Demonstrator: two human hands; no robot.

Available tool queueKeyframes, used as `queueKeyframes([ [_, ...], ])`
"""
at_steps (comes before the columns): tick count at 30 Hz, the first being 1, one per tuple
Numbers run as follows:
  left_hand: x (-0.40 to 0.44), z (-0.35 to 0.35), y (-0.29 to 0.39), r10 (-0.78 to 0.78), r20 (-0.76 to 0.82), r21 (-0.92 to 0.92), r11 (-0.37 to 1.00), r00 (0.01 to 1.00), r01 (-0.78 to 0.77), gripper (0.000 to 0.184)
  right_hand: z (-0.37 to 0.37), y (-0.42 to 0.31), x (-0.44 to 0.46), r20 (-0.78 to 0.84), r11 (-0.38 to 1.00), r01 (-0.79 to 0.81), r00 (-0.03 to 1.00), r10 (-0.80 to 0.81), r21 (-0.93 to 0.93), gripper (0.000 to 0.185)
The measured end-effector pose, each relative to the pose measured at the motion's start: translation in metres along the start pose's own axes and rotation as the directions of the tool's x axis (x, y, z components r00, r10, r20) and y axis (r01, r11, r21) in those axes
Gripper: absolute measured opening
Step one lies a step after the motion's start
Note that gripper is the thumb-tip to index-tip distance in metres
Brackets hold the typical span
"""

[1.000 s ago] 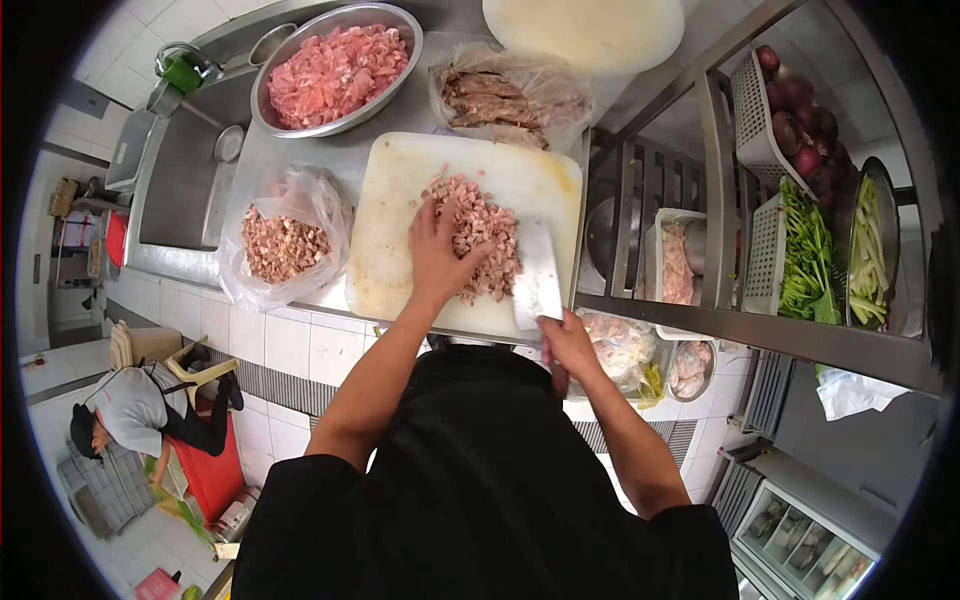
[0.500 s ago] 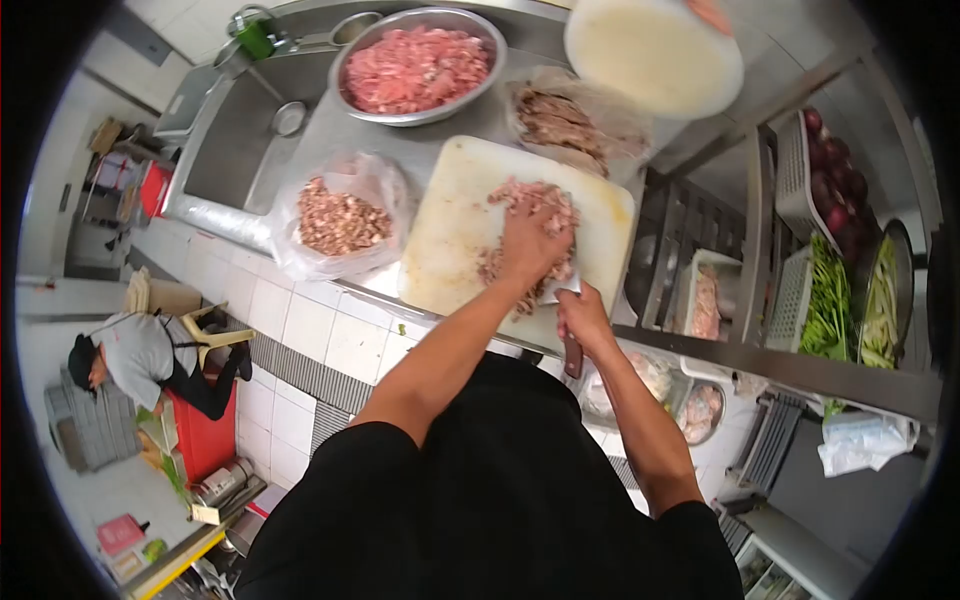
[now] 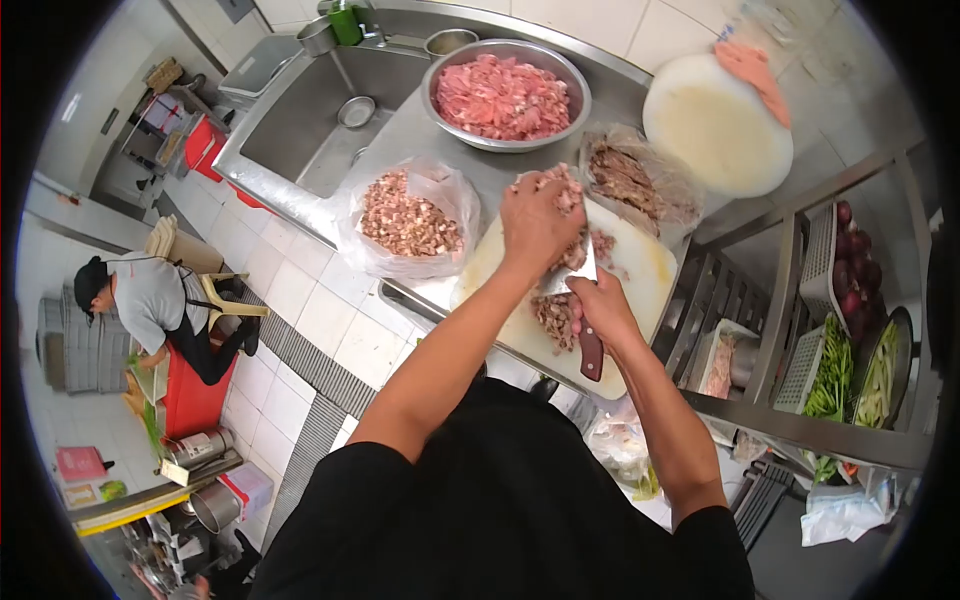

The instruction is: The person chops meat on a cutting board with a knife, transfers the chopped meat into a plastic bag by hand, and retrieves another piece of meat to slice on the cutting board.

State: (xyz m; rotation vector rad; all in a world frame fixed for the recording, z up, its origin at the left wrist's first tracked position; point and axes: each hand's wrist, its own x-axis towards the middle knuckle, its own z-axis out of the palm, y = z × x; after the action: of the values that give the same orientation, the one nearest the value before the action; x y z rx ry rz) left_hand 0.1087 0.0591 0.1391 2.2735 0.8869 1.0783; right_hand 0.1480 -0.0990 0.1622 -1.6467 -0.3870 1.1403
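My right hand (image 3: 602, 305) is closed round the brown handle of a cleaver (image 3: 592, 352). Its broad blade slants over the white cutting board (image 3: 640, 305). Chopped meat (image 3: 562, 188) is scooped between the blade and my left hand (image 3: 540, 228), whose fingers curl over it, above the board. A smaller heap of chopped meat (image 3: 553, 325) lies on the board's near side, with scattered bits beyond the blade. Left of the board is an open plastic bag of diced meat (image 3: 408, 222). Behind the board lies a bag of darker meat pieces (image 3: 625, 180).
A steel bowl (image 3: 500, 143) of pink meat stands at the back beside the sink (image 3: 300, 130). A round white board (image 3: 700, 110) with an orange cloth leans at the back right. Shelves with vegetables (image 3: 830, 370) are on the right. Another person (image 3: 150, 290) sits at the far left.
My left hand and the cleaver have gathered chopped meat and raised it from the board. The camera view has shifted, so the counter appears lower and further right.
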Motion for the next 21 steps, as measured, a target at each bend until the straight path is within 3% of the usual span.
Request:
queueKeyframes([
  [4,0.032,-0.061,-0.039,-0.068,-0.088,0.102,0.992,0.994,0.076,0.042,0.052,-0.051,0.02,0.134,0.989,0.028,0.991,-0.008,-0.147,0.02],
  [8,0.047,-0.11,-0.092,-0.103,-0.188,0.107,0.986,0.977,0.124,0.043,0.108,-0.071,0.055,0.269,0.991,0.045,0.963,-0.01,-0.126,0.022],
  [10,0.047,-0.126,-0.116,-0.229,-0.24,0.144,0.953,0.943,0.268,0.043,0.133,-0.074,0.074,0.347,0.985,-0.005,0.935,0.066,-0.175,0.019],
  [14,0.036,-0.124,-0.171,-0.391,-0.219,0.091,0.904,0.894,0.418,0.046,0.163,-0.064,0.113,0.346,0.97,-0.061,0.927,0.143,-0.237,0.024],
  [16,0.024,-0.098,-0.21,-0.459,-0.181,0.111,0.869,0.87,0.482,0.044,0.163,-0.051,0.139,0.318,0.859,0.105,0.945,0.07,-0.501,0.028],
  [17,0.015,-0.084,-0.223,-0.461,-0.176,0.108,0.869,0.87,0.483,0.044,0.159,-0.051,0.14,0.313,0.859,0.099,0.947,0.074,-0.502,0.028],
  [19,-0.001,-0.063,-0.235,-0.373,-0.178,0.305,0.859,0.911,0.411,0.048,0.147,-0.057,0.138,0.191,0.555,0.233,0.972,-0.133,-0.799,0.035],
  [21,-0.005,-0.043,-0.229,-0.338,-0.181,0.357,0.853,0.924,0.382,0.051,0.135,-0.069,0.135,0.163,0.533,0.195,0.981,-0.107,-0.824,0.036],
])
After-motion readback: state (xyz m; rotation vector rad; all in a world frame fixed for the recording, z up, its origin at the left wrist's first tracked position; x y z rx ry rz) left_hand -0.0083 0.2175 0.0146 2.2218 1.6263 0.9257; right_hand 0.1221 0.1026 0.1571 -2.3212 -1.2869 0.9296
